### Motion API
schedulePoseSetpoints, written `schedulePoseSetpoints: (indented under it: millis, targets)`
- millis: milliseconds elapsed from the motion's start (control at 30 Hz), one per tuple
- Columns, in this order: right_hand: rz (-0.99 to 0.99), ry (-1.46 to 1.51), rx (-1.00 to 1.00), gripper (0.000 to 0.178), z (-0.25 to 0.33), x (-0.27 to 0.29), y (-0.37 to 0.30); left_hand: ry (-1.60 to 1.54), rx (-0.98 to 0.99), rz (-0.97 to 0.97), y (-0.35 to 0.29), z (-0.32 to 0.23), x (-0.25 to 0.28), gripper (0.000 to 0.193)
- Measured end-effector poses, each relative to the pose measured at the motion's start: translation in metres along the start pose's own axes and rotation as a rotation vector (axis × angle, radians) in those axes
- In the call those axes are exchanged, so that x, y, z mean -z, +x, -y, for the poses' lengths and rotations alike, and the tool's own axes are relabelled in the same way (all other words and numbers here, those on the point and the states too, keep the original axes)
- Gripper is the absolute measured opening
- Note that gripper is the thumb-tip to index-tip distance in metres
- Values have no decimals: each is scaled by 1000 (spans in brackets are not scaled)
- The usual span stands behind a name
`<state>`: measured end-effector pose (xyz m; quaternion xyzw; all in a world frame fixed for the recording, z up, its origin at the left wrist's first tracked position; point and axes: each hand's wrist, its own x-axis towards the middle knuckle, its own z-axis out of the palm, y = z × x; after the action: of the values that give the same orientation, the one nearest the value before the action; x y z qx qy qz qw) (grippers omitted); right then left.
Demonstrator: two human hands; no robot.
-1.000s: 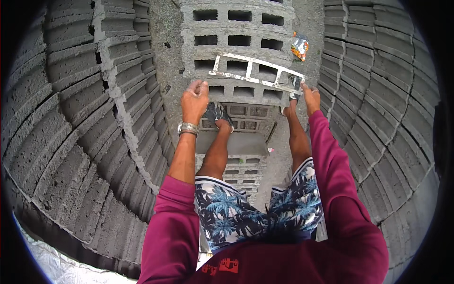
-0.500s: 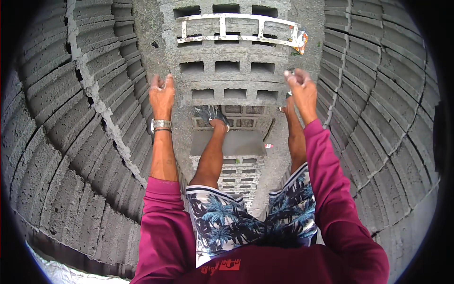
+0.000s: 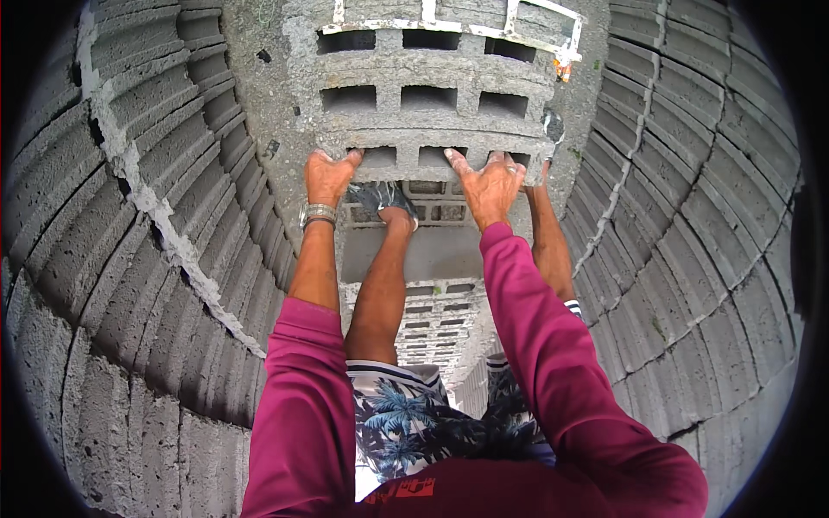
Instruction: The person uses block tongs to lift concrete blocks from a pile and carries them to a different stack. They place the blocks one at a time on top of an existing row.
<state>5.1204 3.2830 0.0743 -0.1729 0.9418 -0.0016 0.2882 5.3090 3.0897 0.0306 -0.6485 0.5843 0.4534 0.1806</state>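
Observation:
Across the gap between my legs, a grey hollow concrete block (image 3: 408,159) stands at the near end of a row of such blocks. My left hand (image 3: 331,177), with a metal watch at the wrist, grips its left end, the thumb at the left hollow. My right hand (image 3: 490,186) holds it toward the right, thumb at the middle hollow and fingers at the right one. Part of the fingers is hidden in and behind the block. Right behind it is another hollow block (image 3: 389,100).
A whitish rectangular frame (image 3: 393,26) lies over blocks farther up the row, an orange wrapper (image 3: 563,71) by its right end. Tall stacks of blocks rise at left (image 3: 142,259) and right (image 3: 691,224). My left foot (image 3: 380,200) is just below the held block. More blocks (image 3: 436,324) lie between my legs.
Both hands have come from the air onto the near block and now grip it; my right hand moved left and down. The view has shifted, so the frame sits higher in the picture.

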Motion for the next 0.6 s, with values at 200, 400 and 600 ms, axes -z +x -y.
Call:
schedulePoseSetpoints:
  millis: [200, 400, 600]
  targets:
    - [-22, 23, -79, 61, -2, -12, 10, 33, -52, -149, -16, -5, -1, 45]
    - [30, 45, 35, 48, -28, 38, -8, 174, 37, -292, -120, -28, 6, 48]
    - [156, 69, 208, 52, -21, 157, -107, 91, 62, -380, -278, -36, 82, 41]
